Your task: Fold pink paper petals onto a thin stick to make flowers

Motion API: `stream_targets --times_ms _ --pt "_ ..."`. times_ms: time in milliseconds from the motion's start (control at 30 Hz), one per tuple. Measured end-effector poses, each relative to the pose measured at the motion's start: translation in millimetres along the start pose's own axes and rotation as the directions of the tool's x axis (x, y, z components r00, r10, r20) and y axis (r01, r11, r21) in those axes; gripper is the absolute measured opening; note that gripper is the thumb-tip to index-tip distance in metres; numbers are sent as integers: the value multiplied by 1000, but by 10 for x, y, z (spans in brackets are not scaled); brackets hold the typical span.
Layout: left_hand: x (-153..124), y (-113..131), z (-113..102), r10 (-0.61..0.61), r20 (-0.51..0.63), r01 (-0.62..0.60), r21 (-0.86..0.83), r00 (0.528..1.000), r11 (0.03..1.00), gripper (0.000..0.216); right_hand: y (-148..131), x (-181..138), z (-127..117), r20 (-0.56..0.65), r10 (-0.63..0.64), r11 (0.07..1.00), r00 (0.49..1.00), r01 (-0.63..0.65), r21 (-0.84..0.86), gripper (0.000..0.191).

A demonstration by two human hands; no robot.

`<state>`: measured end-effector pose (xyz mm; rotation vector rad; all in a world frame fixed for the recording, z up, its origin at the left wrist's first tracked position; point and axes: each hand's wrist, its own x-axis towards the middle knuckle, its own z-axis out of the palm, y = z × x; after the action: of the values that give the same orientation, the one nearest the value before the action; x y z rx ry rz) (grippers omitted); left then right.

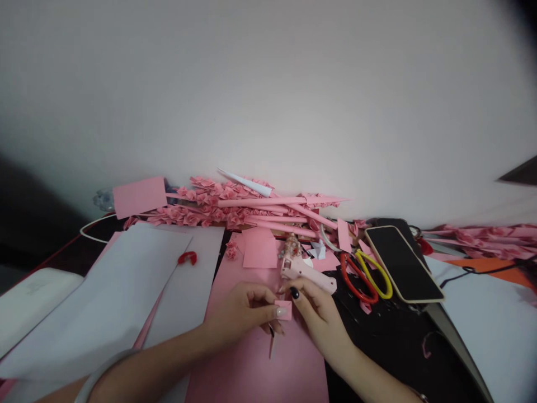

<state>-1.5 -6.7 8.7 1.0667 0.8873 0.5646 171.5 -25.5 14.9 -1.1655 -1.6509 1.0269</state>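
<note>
My left hand (241,308) and my right hand (314,310) meet low in the middle of the view, over a large pink paper sheet (260,364). Between their fingertips is a small pink paper square (285,309), pinched from both sides. My left thumb lies on its left edge and my right fingers close on its right side. A pink glue gun (308,272) lies just behind my right hand. A loose pink paper square (260,250) lies a little farther back.
A pile of pink paper flowers and rolled pink sticks (235,207) runs along the white wall. Red and yellow scissors (367,274) and a dark phone (403,263) lie to the right. White sheets (109,296) cover the left.
</note>
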Motion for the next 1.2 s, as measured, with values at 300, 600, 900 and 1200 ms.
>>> stream_targets --times_ms 300,600,900,1200 --pt "-23 43 70 -56 -29 57 18 998 998 22 -16 -38 93 -93 162 975 982 -145 168 25" --pt "-8 54 71 -38 -100 40 25 994 999 29 -52 -97 32 -72 -36 999 997 36 8 37" --pt "2 53 46 -25 -127 22 -21 992 1000 23 -79 -127 8 60 -172 948 983 182 -262 34" --pt "-7 66 53 13 -122 -9 34 992 999 23 -73 -73 -15 4 -190 951 982 186 -246 24"
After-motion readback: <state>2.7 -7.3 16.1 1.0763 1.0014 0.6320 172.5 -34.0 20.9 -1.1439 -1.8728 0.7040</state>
